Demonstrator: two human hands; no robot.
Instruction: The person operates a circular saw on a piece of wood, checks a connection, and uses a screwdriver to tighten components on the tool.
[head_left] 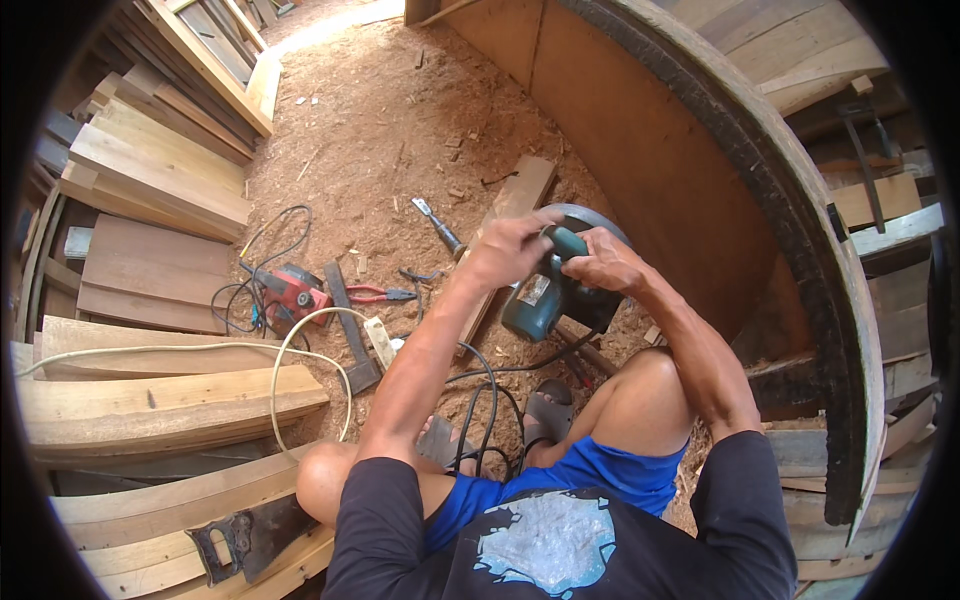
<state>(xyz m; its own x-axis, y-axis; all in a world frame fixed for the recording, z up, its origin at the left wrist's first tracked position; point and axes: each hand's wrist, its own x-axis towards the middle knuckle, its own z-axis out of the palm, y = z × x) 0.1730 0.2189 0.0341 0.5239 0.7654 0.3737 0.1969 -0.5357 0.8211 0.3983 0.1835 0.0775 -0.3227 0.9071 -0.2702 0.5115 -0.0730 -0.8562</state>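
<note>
In front of my knees is a teal power saw (pixel 533 309) with a round grey metal guard or disc (pixel 592 216); which of the two it is, I cannot tell. My right hand (pixel 607 262) is closed around the saw's handle (pixel 567 243). Close to the handle's left side, my left hand (pixel 505 248) reaches forward, its fingers smeared by motion, so contact with the saw is unclear. A long wooden board (pixel 525 192) lies on the floor beneath my left forearm and beside the saw. A dark cable (pixel 590 340) runs from the saw past my feet.
A red power tool (pixel 295 290), a hammer (pixel 350 340), red-handled pliers (pixel 380 293) and a chisel-like tool (pixel 437 226) lie left on sawdust. A white socket strip (pixel 380 342) sits nearby. Stacked planks (pixel 150 400) line the left; a large curved wooden panel (pixel 690 170) stands right.
</note>
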